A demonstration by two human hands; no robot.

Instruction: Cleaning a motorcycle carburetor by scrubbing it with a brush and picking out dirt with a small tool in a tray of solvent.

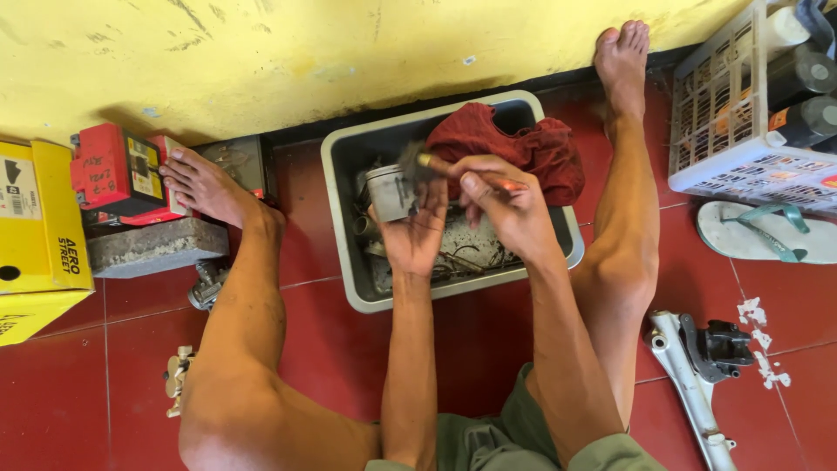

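Grey metal piston (390, 194), dirty brush (418, 163)

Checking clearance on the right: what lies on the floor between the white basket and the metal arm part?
In the head view, a pale flip-flop lies on the red floor between the white basket and the metal arm part.

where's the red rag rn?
Head view, upper centre: the red rag is draped over the far right corner of the grey tray, just beyond the right hand holding the brush.
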